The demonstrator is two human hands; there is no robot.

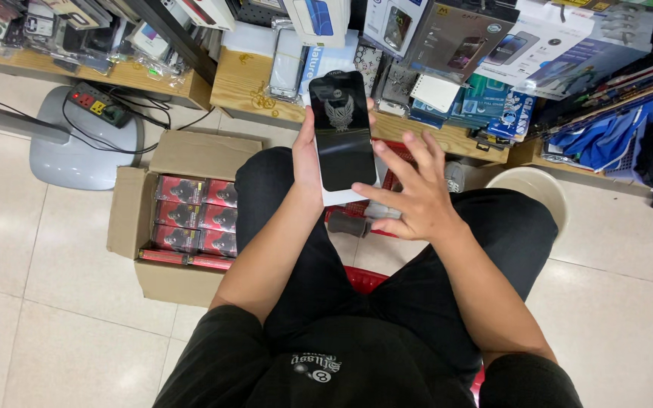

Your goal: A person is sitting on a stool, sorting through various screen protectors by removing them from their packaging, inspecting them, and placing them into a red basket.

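The left hand point(307, 155) is clamped on a black screen protector point(341, 132), gripping it along its left edge, with a white backing card point(345, 198) showing just under its lower end. The protector stands upright in front of the person, its glossy face turned toward the camera, with a pale winged emblem near the top. The right hand point(410, 193) is spread, fingers apart, holding nothing; its fingertips sit just beside the protector's right edge, and whether they touch it I cannot tell.

As a judgement of progress: the protector is out of its packet and in hand, so the picking-up and unwrapping look done, while whatever handling follows, checking or sorting, looks only half through, since the right hand has no grip yet.

Below and to the left of the left hand, on the tiled floor, an open cardboard box point(130, 215) holds rows of small red packets point(190, 219), packed close and looking nearly full. Under both hands, between the knees, part of a red basket point(360, 279) shows. Beyond the hands a low wooden shelf point(236, 87) is crowded with phone accessory boxes. Far left of the hands a power strip point(100, 103) lies on a grey stand base. To the right of the right hand sits a cream bucket point(538, 189).
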